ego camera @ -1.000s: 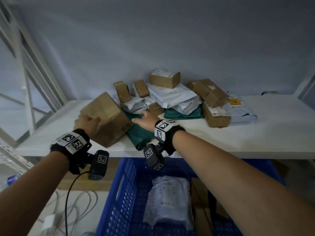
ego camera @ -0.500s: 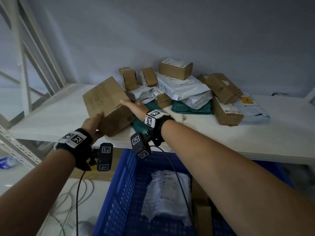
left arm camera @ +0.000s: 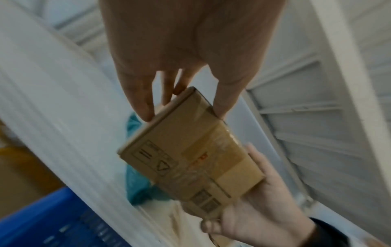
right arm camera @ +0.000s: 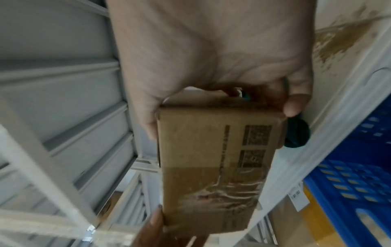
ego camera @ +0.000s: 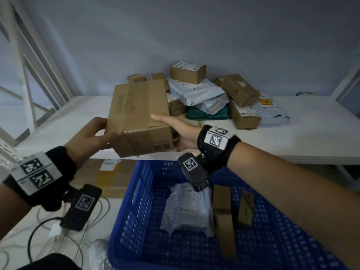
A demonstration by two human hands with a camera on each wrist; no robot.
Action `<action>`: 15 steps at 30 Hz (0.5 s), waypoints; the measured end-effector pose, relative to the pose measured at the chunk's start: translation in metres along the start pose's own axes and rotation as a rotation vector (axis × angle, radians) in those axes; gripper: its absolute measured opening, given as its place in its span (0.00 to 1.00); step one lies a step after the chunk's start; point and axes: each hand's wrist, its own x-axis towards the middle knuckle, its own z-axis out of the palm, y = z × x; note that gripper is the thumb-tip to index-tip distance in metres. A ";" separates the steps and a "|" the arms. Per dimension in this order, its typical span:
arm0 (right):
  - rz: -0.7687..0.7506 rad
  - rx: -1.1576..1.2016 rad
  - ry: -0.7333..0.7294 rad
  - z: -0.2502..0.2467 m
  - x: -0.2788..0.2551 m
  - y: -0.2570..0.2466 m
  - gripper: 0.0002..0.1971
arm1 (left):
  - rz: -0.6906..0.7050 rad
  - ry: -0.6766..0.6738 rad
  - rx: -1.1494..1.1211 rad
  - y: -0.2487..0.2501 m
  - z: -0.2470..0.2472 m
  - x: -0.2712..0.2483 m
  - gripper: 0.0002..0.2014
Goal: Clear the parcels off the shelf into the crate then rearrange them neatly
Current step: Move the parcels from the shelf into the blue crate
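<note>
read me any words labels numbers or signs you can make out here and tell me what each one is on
No wording is sharp enough to quote.
Large brown cardboard box held in both hands: printed lines, handling symbols and code squares, blurred.
White labels on the shelf parcels: too small.
Yellow sticker on the grey mailer bag: unreadable.

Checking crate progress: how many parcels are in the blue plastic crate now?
3: a white padded mailer at centre, a long brown cardboard box beside it, a small brown cardboard box further right. The right forearm may hide more.

We hold a cardboard box (ego camera: 139, 117) between our left hand (ego camera: 91, 137) and right hand (ego camera: 179, 131), above the shelf (ego camera: 292, 137) edge. More parcels (ego camera: 210, 96) lie heaped on the shelf; the blue crate (ego camera: 136, 211) below holds a few.
</note>
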 end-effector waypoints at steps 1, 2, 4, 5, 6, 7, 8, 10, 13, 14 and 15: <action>0.035 0.008 -0.025 -0.001 -0.010 0.013 0.38 | 0.007 0.028 0.057 0.006 0.007 -0.012 0.29; 0.074 0.029 -0.050 -0.002 -0.023 0.026 0.37 | -0.003 0.019 0.084 0.011 0.013 -0.023 0.27; 0.142 0.091 -0.101 -0.004 -0.049 0.054 0.30 | -0.051 -0.093 0.121 0.019 0.024 -0.044 0.30; 0.182 0.118 -0.131 -0.005 -0.061 0.069 0.29 | -0.070 -0.171 0.170 0.023 0.029 -0.053 0.34; 0.222 0.135 -0.158 -0.006 -0.072 0.084 0.29 | -0.094 -0.261 0.220 0.023 0.033 -0.060 0.34; 0.262 0.152 -0.174 -0.008 -0.080 0.097 0.31 | -0.102 -0.341 0.247 0.023 0.040 -0.065 0.30; 0.303 0.158 -0.186 -0.010 -0.086 0.109 0.33 | -0.103 -0.422 0.260 0.020 0.048 -0.067 0.19; 0.373 0.140 -0.219 -0.012 -0.090 0.130 0.34 | -0.162 -0.571 0.302 0.003 0.064 -0.065 0.09; 0.459 0.095 -0.180 -0.006 -0.076 0.155 0.31 | -0.374 -0.760 0.391 -0.040 0.084 -0.050 0.14; 0.476 0.090 -0.138 -0.002 -0.068 0.162 0.31 | -0.416 -0.784 0.408 -0.054 0.092 -0.045 0.16; 0.489 0.084 -0.105 0.002 -0.061 0.169 0.34 | -0.460 -0.788 0.442 -0.066 0.101 -0.039 0.20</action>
